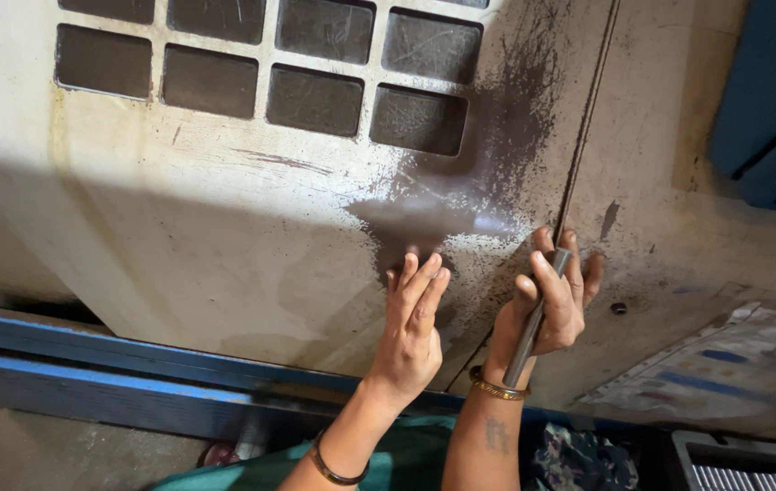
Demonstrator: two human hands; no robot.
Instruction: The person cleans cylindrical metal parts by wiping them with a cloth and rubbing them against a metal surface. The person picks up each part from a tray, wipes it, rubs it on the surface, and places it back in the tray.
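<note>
left hand (413, 332): mine, flat and open, fingers together, fingertips pressed on the dirty metal panel (224, 236); holds nothing.
right hand (551, 305): mine, curled snug round a grey metal rod (533, 323); the rod runs up from my wrist to just above my fingers.
rod tip: sits near the thin vertical seam (579, 155) in the panel; I can't tell if it touches the seam or the surface.
dark patch (479, 182): sooty grime spreading from the lower grid opening down to my left fingertips, heaviest right above them.
pale streak: a lighter smear crosses the grime just above and between my two hands; I judge it a wiped or scraped bit, small next to the whole patch.
done so far: my read is very little; only that streak looks clean.
left: most of the dark patch, plus specks right of the seam.
grid (270, 64): square recessed openings at the panel's top, well apart from both hands.
blue rail (88, 359): runs under the panel's lower edge, below my wrists.
bangles: one on each wrist.
bottom edge: green cloth and a patterned fabric near my forearms; a printed sheet (724, 364) lies to the right.
</note>
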